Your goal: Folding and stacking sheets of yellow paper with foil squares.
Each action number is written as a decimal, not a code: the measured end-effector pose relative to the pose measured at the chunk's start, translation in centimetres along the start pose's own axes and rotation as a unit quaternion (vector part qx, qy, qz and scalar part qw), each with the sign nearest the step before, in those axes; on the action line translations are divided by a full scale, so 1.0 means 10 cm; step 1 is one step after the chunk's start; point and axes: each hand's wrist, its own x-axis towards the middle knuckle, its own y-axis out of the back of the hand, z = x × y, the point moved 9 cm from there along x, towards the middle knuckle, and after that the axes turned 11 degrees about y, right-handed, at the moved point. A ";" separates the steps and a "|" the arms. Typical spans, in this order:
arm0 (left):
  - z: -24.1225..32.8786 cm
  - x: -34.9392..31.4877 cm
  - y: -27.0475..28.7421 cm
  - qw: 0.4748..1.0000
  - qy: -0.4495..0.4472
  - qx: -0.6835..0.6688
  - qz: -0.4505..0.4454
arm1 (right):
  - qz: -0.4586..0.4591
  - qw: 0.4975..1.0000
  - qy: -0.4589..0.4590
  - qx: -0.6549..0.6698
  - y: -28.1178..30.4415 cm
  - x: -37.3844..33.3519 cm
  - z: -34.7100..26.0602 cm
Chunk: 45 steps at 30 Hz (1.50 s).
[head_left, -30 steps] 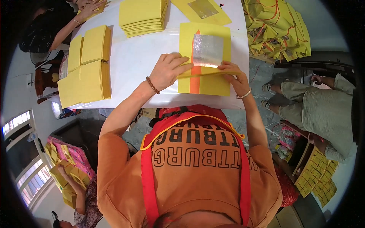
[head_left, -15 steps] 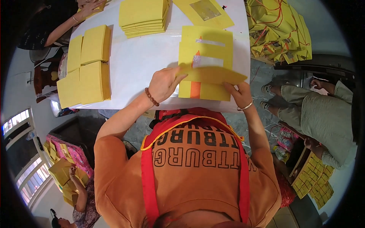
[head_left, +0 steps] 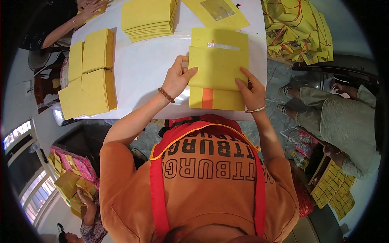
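Observation:
A yellow folded card (head_left: pixel 219 67) lies nearly flat over a stack of yellow sheets (head_left: pixel 229 101) with an orange stripe and a silvery strip. My left hand (head_left: pixel 179 77) grips the card's left edge, its thumb on top and the other fingers partly hidden behind. At the right edge, my right hand (head_left: pixel 252 91) holds the card with thumb and forefinger, the other fingers curled. The card's underside is hidden.
Piles of folded yellow pieces (head_left: pixel 95 91) stand at the table's left; another stack (head_left: pixel 148 18) lies at the back. A yellow sheet with a grey patch (head_left: pixel 219 10) is beside it. A co-worker's hand (head_left: pixel 91 10) works far left. Yellow pieces with red cords (head_left: pixel 298 32) are heaped right.
The card has come down from a tilted, raised position to lie nearly flat over the sheets. Both hands have moved with it, the right one slightly inward. The co-worker at lower left has moved a hand.

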 end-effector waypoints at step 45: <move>0.53 -0.20 -0.80 0.767 -0.403 0.493 0.075 | -0.223 0.904 0.263 -0.253 -0.61 0.15 -0.40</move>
